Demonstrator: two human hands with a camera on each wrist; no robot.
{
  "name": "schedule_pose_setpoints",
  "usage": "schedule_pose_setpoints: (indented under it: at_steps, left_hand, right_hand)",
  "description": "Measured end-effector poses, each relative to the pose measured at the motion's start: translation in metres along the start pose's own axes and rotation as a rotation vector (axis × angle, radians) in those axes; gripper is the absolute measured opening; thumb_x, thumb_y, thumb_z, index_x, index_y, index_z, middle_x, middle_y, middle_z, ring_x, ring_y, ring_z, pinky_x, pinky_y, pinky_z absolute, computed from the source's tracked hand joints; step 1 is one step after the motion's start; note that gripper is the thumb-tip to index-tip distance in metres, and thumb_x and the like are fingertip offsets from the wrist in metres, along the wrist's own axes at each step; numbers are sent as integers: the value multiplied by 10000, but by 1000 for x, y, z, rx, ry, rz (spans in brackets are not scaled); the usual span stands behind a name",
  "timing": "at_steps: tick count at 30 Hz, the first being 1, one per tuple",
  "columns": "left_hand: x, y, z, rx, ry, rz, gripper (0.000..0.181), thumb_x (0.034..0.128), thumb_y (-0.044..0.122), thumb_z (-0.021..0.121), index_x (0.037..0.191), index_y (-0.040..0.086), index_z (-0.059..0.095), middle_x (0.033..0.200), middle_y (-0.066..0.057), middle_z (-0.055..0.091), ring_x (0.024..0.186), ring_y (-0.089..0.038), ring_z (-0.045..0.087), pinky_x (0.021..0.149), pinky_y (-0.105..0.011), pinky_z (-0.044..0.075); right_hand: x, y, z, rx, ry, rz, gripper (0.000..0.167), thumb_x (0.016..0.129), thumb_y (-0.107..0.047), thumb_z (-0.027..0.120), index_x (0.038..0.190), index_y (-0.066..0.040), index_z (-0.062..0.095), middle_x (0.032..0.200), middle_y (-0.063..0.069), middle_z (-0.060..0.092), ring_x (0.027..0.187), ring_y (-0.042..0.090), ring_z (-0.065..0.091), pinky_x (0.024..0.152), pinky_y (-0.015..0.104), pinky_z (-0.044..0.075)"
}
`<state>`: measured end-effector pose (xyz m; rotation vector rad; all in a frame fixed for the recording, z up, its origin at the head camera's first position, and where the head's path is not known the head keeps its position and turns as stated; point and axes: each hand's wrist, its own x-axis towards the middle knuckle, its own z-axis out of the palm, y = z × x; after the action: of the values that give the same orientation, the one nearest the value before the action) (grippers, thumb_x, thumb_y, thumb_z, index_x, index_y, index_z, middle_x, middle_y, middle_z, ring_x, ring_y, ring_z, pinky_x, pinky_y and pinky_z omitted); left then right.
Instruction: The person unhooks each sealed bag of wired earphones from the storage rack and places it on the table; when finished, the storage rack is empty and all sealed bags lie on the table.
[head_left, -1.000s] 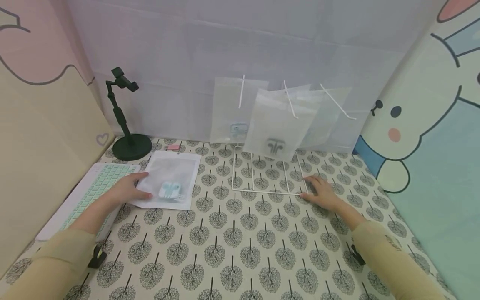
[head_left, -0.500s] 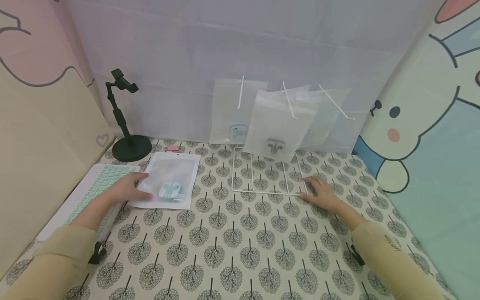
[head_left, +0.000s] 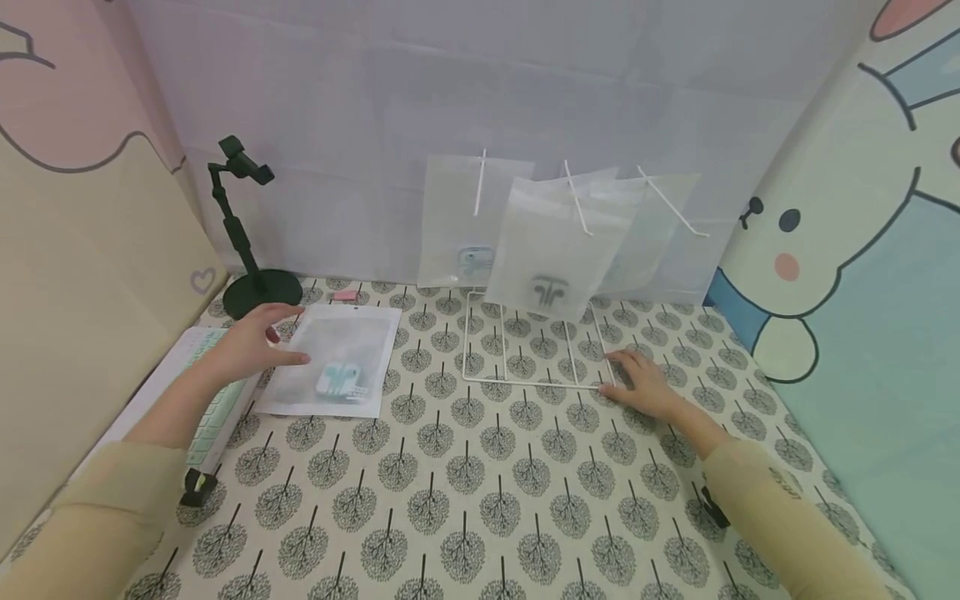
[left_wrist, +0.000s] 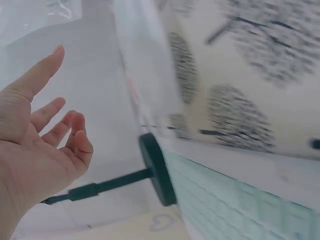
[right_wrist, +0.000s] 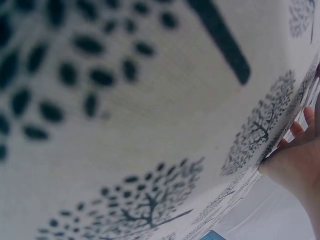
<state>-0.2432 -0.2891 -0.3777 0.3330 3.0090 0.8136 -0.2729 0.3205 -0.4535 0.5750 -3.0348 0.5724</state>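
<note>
One pouch (head_left: 330, 333) lies left of centre, its left edge just beside the left hand (head_left: 251, 342), which is released, thumb and fingers parted. The right hand (head_left: 643, 387), fingers loosely bent, rests against the one rack's (head_left: 540, 384) near right corner. Upper centre, three hooks (head_left: 576, 200) carry at least three hung pouches (head_left: 551, 242). One stand (head_left: 258, 290) and one keyboard (head_left: 215, 421) sit left. Cloth (head_left: 450, 471) stretches from between pouch and rack to the bottom edge.

Cartoon-print drapes (head_left: 877, 308) flanking a tree-print tablecloth (head_left: 465, 517) show a curtained tabletop booth (head_left: 465, 92)

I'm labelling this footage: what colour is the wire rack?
The wire rack is white; it shows best in the head view.
</note>
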Motion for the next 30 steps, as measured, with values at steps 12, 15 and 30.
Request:
schedule_pose_setpoints:
  at_steps: [12,15,30]
  left_hand:
    - [39,60,-21,-124,110,123,784,775,362,774,1439,192,393,1499,-94,299,1260,-340,388,901,-557,419]
    - [53,73,-18,-158,137,193,757,781,297,780,1431,176,411,1510,-66,301,1330,-333,326,978,-561,383]
    - [131,126,14,-272,180,287,663,787,228,775,1381,169,485,1531,-81,262,1415,-295,199,1134,-540,201]
  right_hand:
    - [0,0,-1,13,-14,14,677,874,-378,641,1388,-23,381,1416,305,308,1288,515,282,1044,683,190]
    - [0,0,-1,12,-21,20,673,880,-381,633,1394,-32,374,1429,303,293,1302,512,264,1049,684,177]
    - [1,-4,1,19,-24,17,675,875,-384,639,1387,-26,383,1424,308,302,1299,518,264,1039,695,180]
